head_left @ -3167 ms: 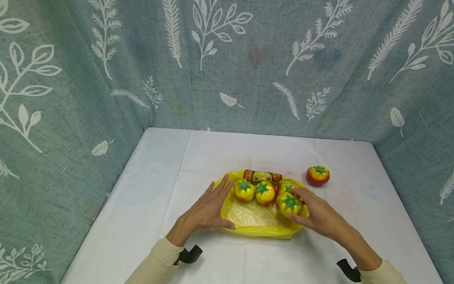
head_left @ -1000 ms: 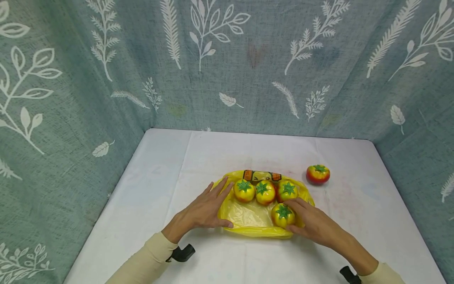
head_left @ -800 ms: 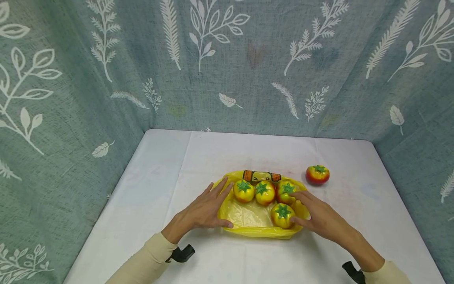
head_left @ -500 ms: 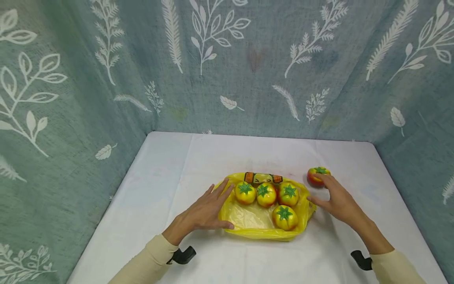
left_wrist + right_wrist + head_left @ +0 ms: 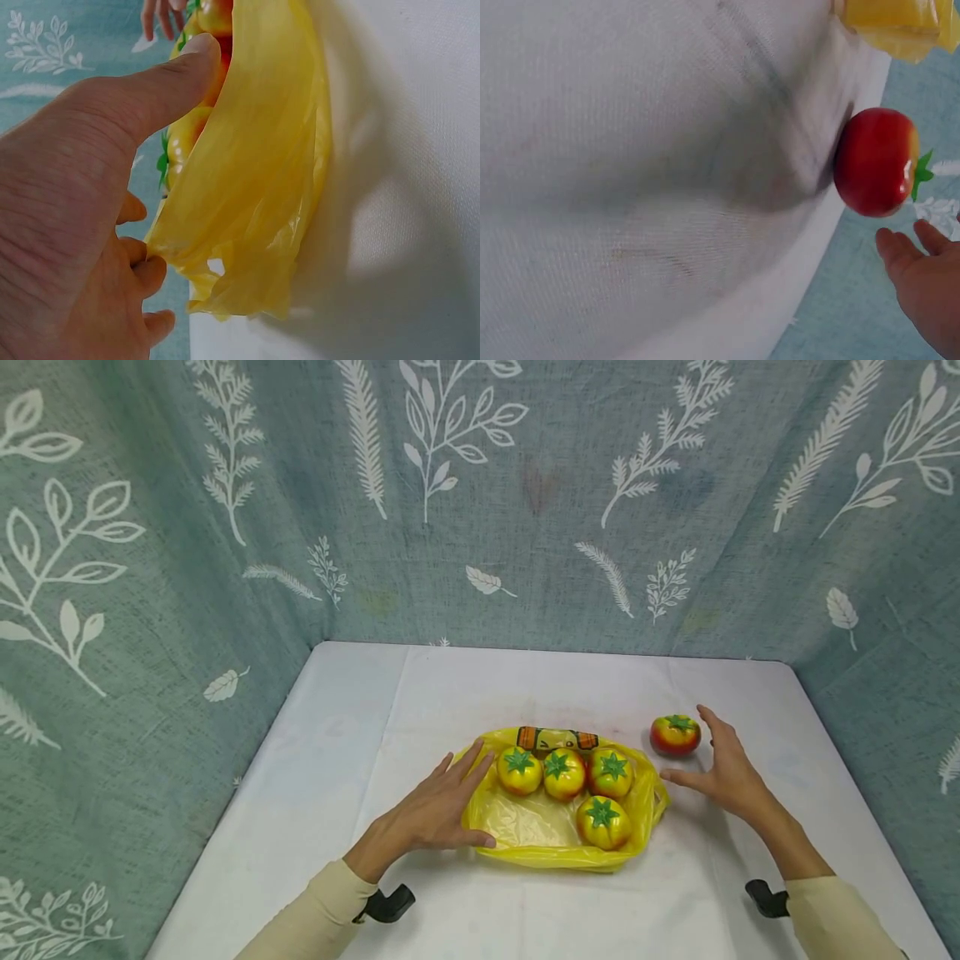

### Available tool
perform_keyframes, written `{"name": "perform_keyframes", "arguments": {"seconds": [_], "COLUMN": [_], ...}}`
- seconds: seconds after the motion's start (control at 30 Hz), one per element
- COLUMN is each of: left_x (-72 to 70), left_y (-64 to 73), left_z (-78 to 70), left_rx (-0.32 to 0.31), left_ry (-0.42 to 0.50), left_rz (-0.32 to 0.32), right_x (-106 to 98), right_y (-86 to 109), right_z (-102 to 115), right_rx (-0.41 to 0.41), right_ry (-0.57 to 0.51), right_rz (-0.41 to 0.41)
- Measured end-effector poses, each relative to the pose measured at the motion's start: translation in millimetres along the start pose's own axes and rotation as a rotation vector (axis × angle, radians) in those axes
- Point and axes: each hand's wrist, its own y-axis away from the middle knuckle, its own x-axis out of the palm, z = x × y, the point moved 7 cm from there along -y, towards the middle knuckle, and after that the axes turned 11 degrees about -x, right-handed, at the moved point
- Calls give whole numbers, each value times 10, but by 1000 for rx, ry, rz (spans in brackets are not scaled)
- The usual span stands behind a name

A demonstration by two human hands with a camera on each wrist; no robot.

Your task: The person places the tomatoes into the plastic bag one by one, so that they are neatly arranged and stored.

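A yellow plastic bag (image 5: pixel 525 827), its mouth spread wide like a tray, lies on the table and holds several glossy toy tomatoes with green star-shaped tops. Three sit in a back row; another toy tomato (image 5: pixel 603 823) is at the front right. My left hand (image 5: pixel 431 814) rests at the bag's left side, fingers and thumb spread along the rim. One loose red-and-yellow toy tomato (image 5: pixel 675 737) stands on the cloth, behind and right of the bag. Beside it is my right hand (image 5: pixel 731 777), thumb and fingers apart, holding nothing; the right wrist view shows fingertips (image 5: pixel 889 244) near this tomato.
A white cloth covers the table (image 5: pixel 360 710). Blue-green curtains (image 5: pixel 525 527) with white leaf prints enclose the back and both sides. An orange-and-black printed strip (image 5: pixel 557 739) lies along the bag's back edge. Each wrist wears a black mount (image 5: pixel 390 903).
My right hand set a toy tomato down in the bag's front right, let go, and moved right to the loose tomato. My left hand has stayed at the bag's left side.
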Motion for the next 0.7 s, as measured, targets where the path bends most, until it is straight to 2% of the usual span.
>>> {"name": "perform_keyframes", "arguments": {"seconds": [0.3, 0.7], "left_x": [16, 15], "left_y": [5, 3], "left_z": [-9, -9], "left_rx": [3, 15], "left_ry": [22, 11], "left_rz": [5, -8], "right_x": [37, 29], "right_y": [-24, -64], "right_z": [-125, -182], "right_rx": [78, 63], "right_ry": [-70, -82], "right_rz": [2, -65]}}
